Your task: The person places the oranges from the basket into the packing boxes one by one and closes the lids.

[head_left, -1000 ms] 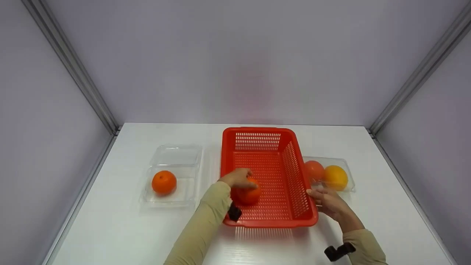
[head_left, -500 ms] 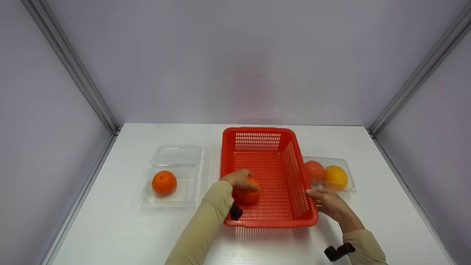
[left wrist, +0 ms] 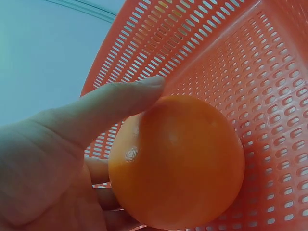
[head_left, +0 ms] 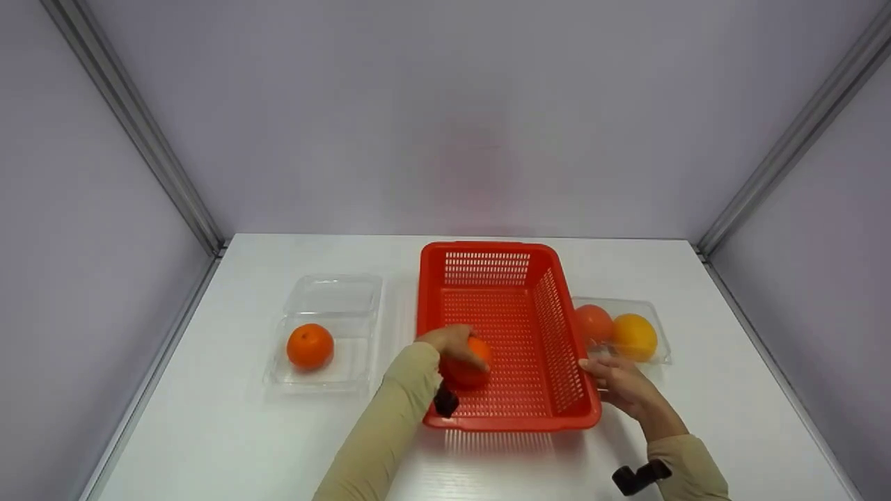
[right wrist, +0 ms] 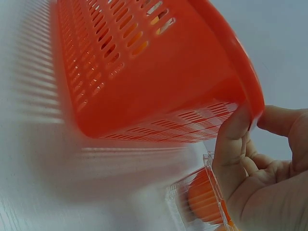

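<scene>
Inside the red plastic basket [head_left: 498,306], near its front left corner, my left hand [head_left: 451,348] holds an orange [head_left: 480,355]. In the left wrist view the thumb lies along the top of the orange [left wrist: 178,163] and the other fingers curl behind it, partly hidden. My right hand [head_left: 626,386] pinches the basket's right rim. Seen from the right wrist, its thumb and index finger [right wrist: 231,144] sit on either side of the rim [right wrist: 255,91].
Left of the basket stands an opened clear plastic clamshell box [head_left: 348,348] with one orange [head_left: 310,346] in it. Another clear box [head_left: 665,348] sits against the basket's right side, holding a reddish round fruit [head_left: 594,324] and a yellow-orange one [head_left: 635,337]. Walls enclose the white table [head_left: 209,431].
The left thumb has come down a little over the orange, and the orange has shifted slightly left. The right hand and the basket stay where they were.
</scene>
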{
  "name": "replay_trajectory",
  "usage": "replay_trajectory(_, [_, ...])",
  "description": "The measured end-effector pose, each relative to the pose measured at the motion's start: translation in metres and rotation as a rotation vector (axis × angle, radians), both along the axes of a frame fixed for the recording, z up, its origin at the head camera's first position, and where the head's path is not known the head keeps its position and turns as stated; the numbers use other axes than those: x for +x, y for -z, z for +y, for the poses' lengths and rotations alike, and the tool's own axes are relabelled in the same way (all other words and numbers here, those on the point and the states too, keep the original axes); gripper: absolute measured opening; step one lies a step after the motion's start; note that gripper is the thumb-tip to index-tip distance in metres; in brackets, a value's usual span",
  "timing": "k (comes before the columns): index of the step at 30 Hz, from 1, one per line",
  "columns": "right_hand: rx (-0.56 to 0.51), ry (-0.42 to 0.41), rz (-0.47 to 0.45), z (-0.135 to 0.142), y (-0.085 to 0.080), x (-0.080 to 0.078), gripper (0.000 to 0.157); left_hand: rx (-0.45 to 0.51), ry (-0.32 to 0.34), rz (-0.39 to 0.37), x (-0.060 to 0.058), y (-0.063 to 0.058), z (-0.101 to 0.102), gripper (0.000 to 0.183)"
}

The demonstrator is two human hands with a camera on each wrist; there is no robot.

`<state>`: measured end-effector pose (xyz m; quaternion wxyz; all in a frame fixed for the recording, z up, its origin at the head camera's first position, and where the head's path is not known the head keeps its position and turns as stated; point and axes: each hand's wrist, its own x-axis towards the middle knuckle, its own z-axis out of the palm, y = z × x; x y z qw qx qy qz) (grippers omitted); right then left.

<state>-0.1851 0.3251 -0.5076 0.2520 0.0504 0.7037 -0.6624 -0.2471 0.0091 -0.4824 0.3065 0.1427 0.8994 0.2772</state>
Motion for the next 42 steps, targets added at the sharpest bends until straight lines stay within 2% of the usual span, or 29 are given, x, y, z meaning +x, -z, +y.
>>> replay_trajectory(13, [-0.004, 0.021, -0.009, -0.0012, -0.0013, 0.0020, 0.018, -0.022, -0.035, -0.024, 0.0062, -0.0043, 0.0026, 0.073])
replay_trajectory(19, [-0.001, 0.009, -0.012, -0.0013, -0.0014, 0.0013, 0.018, -0.046, -0.024, -0.015, 0.0060, -0.0037, 0.0025, 0.075])
replay_trajectory(30, [0.008, -0.002, 0.007, -0.0016, -0.0023, 0.0023, 0.021, -0.112, 0.000, 0.032, 0.0059, -0.0028, 0.0032, 0.058])
replay_trajectory(42, [0.017, 0.012, 0.009, -0.0027, -0.0008, 0.0024, 0.019, -0.107, -0.003, 0.024, 0.0054, -0.0030, 0.0028, 0.058])
